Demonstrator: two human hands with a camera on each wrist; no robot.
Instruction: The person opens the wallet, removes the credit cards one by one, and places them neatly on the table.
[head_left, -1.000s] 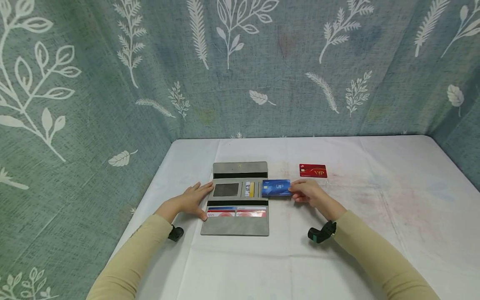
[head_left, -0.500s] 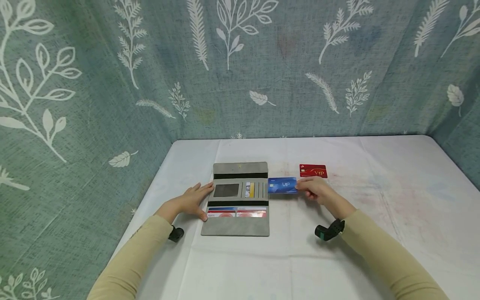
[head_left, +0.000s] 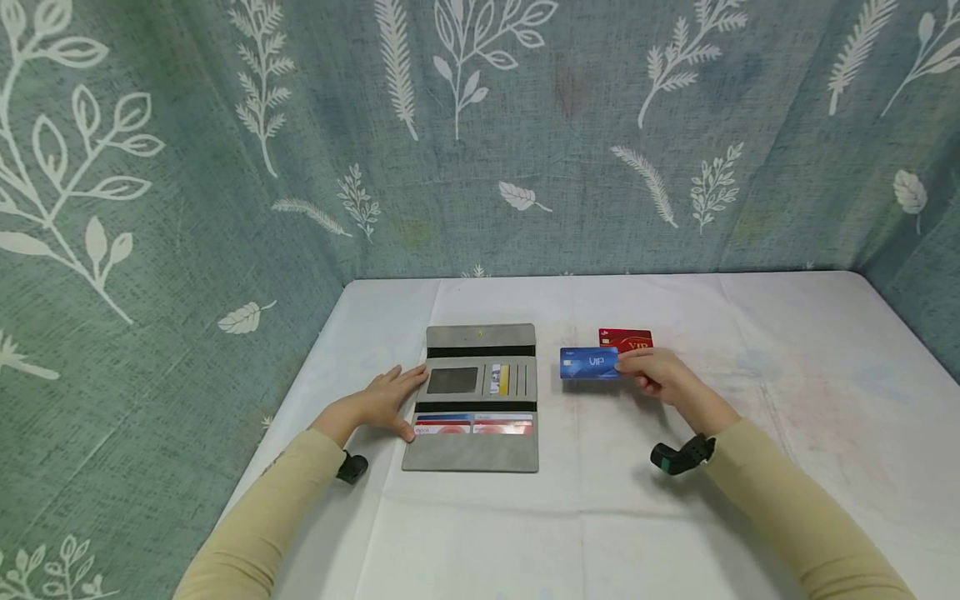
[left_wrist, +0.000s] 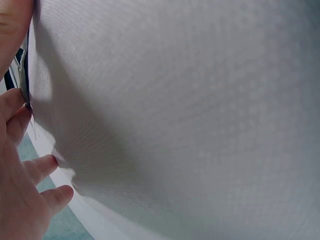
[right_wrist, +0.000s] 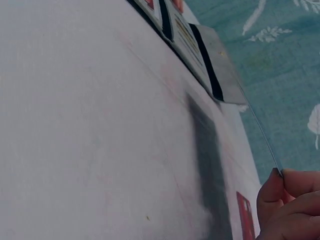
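An open grey wallet (head_left: 470, 458) lies unfolded on the table, with cards in its lower pockets and a yellow-and-white card (head_left: 498, 380) in a middle slot. My left hand (head_left: 378, 402) rests at the wallet's left edge, fingers spread, thumb on its lower left side. To the wallet's right, my right hand (head_left: 663, 377) pinches a blue VIP card (head_left: 588, 363) by its right end. Seen from the right wrist, the blue card (right_wrist: 260, 128) shows edge-on, off the table, its shadow below. A red VIP card (head_left: 626, 336) lies just behind, partly covered by the blue card and right hand.
A white cloth covers the table (head_left: 480, 533). Behind and to the left hangs a green-blue curtain (head_left: 570, 208) with white leaf prints. Each wrist wears a black camera; the right one (head_left: 682, 455) hangs low over the cloth.
My right hand has drawn the blue card rightward, away from the wallet's middle slots and slightly back, so it overlaps the red card in the head view. The left hand has stayed put.
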